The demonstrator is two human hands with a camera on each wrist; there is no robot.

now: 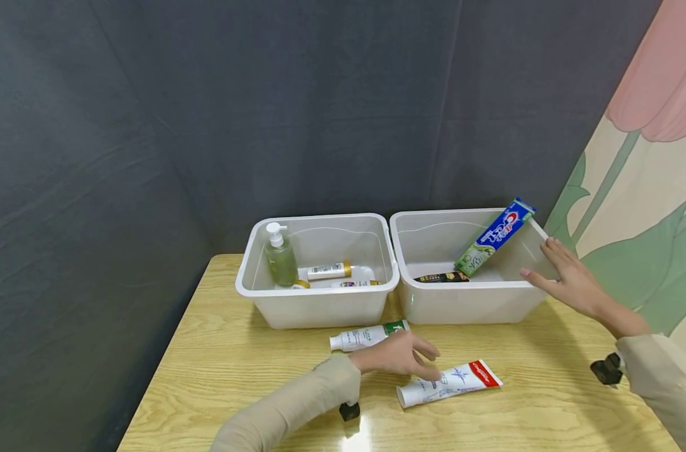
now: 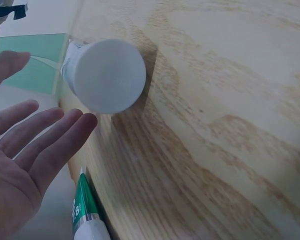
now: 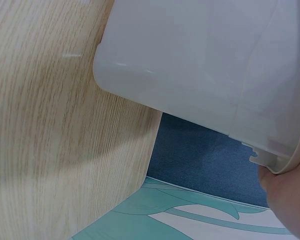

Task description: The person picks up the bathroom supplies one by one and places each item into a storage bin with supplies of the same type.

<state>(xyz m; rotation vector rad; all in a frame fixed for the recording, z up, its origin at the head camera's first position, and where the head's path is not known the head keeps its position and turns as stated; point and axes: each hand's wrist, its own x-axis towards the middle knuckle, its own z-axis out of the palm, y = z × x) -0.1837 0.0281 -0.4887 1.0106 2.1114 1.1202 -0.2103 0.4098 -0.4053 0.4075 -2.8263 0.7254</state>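
My left hand (image 1: 396, 353) hovers with fingers spread over a white toothpaste tube (image 1: 441, 384) with a red end, lying on the table. In the left wrist view its white cap (image 2: 111, 76) stands just past the fingertips, and the hand holds nothing. Behind that hand lies a white and green toothpaste tube (image 1: 361, 338), partly covered by it. My right hand (image 1: 577, 285) rests on the front right corner of the right white bin (image 1: 462, 304), fingers on the side rim and thumb reaching over the front rim. A blue and green Crest toothpaste box (image 1: 495, 235) leans inside that bin.
Beside it stands the left white bin (image 1: 320, 311), holding a green pump bottle (image 1: 282, 260) and several tubes, one a white tube with a gold cap (image 1: 327, 270). A black box (image 1: 441, 277) lies in the right bin. A dark curtain (image 1: 320, 113) hangs behind the wooden table (image 1: 207, 376).
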